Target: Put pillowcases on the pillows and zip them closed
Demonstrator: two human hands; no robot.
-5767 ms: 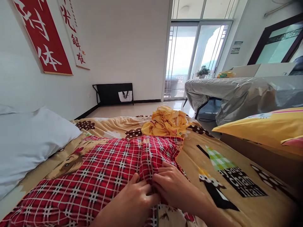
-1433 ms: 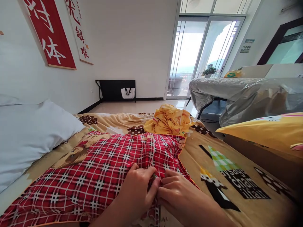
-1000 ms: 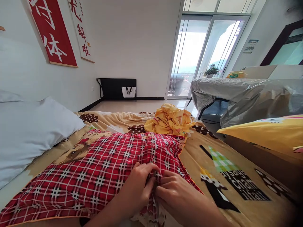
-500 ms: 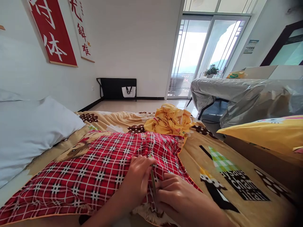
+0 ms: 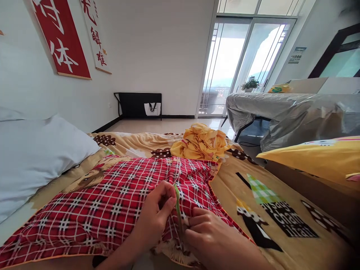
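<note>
A red plaid pillowcase point(image 5: 107, 202) lies spread on the bed in front of me. My left hand point(image 5: 154, 219) pinches its edge by a green zipper strip point(image 5: 177, 202) that runs along the seam. My right hand point(image 5: 209, 234) grips the same edge a little nearer to me, fingers curled on the cloth. Both hands sit close together at the lower middle of the view.
A tan cartoon-print blanket point(image 5: 281, 210) covers the bed. A white pillow point(image 5: 33, 153) lies at the left, a crumpled yellow cloth point(image 5: 201, 144) beyond the plaid, a yellow pillow point(image 5: 317, 157) at the right. A grey-covered table point(image 5: 287, 112) stands further off.
My left hand has moved up along the edge away from my right hand, and the green zipper strip now shows between them. The hands were pressed together before.
</note>
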